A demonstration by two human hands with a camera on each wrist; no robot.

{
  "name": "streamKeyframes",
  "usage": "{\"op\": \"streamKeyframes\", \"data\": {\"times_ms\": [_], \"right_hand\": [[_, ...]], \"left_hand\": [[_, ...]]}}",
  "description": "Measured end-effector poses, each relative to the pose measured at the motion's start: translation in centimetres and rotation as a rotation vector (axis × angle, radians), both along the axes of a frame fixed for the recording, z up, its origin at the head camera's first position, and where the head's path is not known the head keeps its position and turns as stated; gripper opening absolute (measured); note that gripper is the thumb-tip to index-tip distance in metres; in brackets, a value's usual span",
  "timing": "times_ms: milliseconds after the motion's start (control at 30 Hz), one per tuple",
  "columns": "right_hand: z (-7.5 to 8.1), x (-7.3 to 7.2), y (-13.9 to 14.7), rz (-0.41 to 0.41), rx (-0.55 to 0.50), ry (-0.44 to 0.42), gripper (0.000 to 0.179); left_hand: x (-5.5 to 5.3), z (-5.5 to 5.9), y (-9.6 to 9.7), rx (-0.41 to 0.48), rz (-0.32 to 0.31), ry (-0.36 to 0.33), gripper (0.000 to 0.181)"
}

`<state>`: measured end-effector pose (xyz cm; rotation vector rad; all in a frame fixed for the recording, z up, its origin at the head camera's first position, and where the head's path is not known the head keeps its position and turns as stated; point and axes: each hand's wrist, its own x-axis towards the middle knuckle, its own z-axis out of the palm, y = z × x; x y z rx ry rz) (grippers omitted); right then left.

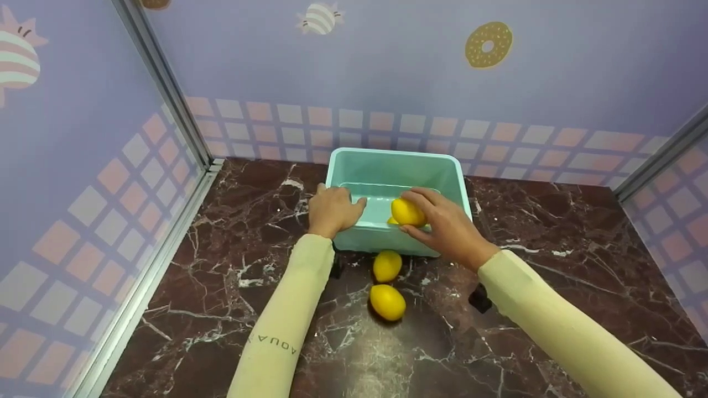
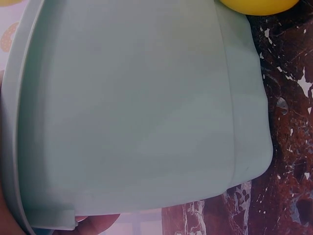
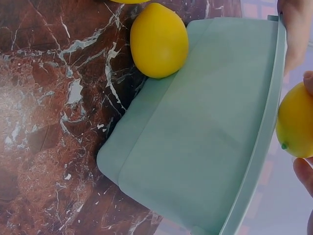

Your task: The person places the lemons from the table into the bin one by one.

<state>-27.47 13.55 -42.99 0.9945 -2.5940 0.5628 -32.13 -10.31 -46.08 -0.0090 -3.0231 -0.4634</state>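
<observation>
Lemon (image 1: 406,213) in right hand's (image 1: 449,224) grip, left hand's (image 1: 333,211) unclear; brown marbled surface (image 1: 232,309), lilac walls (image 1: 392,61).

- Your bin (image 1: 381,240): plain mint grn in & out.
- Your lemons (image 1: 388,303): bright yel; held lemon (image 3: 297,122) shows a grn tip (image 3: 284,146) in R wrist view.
- Your sleeves (image 1: 285,315): pale yel, dk lettering (image 1: 274,344) on L.
- Tabletop (image 1: 232,293): dk red-brn marble, wht veins.
- Walls (image 1: 387,66): lilac, pink & wht checks (image 1: 381,120) low down.
- Also on walls: tan donut (image 1: 475,50) w/ pale specks, pink & wht striped candy (image 1: 20,59).
- Corner strips (image 1: 162,72): silver-gry.
</observation>
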Motion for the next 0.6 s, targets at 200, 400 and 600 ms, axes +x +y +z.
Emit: {"op": "streamKeyframes", "data": {"times_ms": [200, 400, 600], "right_hand": [[-0.17, -0.41, -0.14, 0.011, -0.006, 0.009, 0.057], [-0.26, -0.72, -0.37, -0.015, -0.01, -0.015, 0.056], [-0.37, -0.97, -0.58, -0.034, -0.009, -0.039, 0.055]], "left_hand": [[-0.03, -0.04, 0.0, 0.001, 0.005, 0.004, 0.05], [-0.05, -0.05, 0.05, 0.006, 0.008, 0.01, 0.05], [-0.09, -0.02, 0.1, 0.005, 0.012, 0.014, 0.05]]}}
